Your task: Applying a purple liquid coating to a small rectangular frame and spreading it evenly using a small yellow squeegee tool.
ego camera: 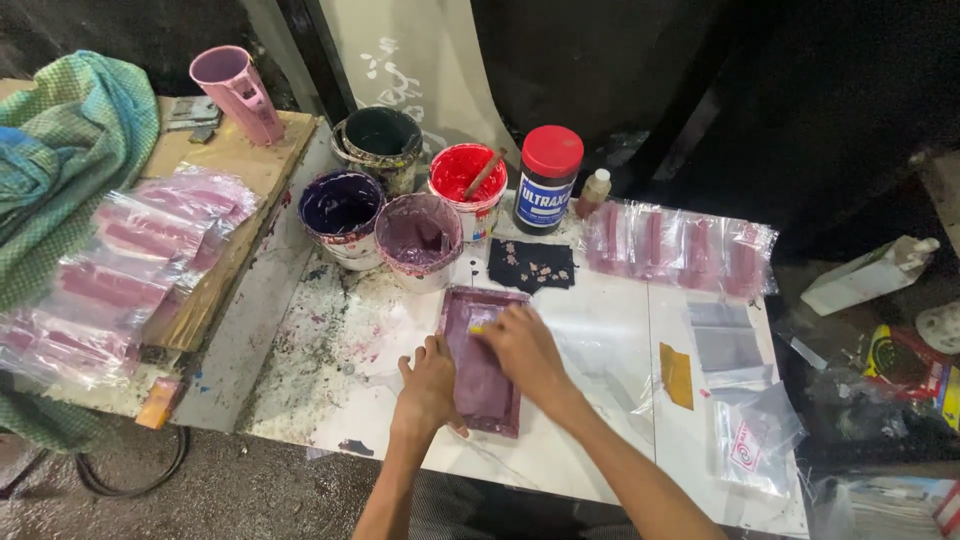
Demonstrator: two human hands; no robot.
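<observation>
Steadying the purple screen frame (482,360) flat on the white table (600,440), the left hand (428,385) presses spread fingers on its edge while the right hand (522,345) pinches a small yellow squeegee (478,328) against the mesh; paint tubs (418,235) stand within reach behind.

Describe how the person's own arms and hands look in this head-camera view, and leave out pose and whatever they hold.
Both forearms are bare up to the bottom edge of the picture: no sleeves or cuffs show. The left hand and right hand wear no gloves. No watch, bracelet or ring can be made out on either wrist or on the fingers. The arms look slim. Whether ink stains the fingers is too small to tell.
</observation>
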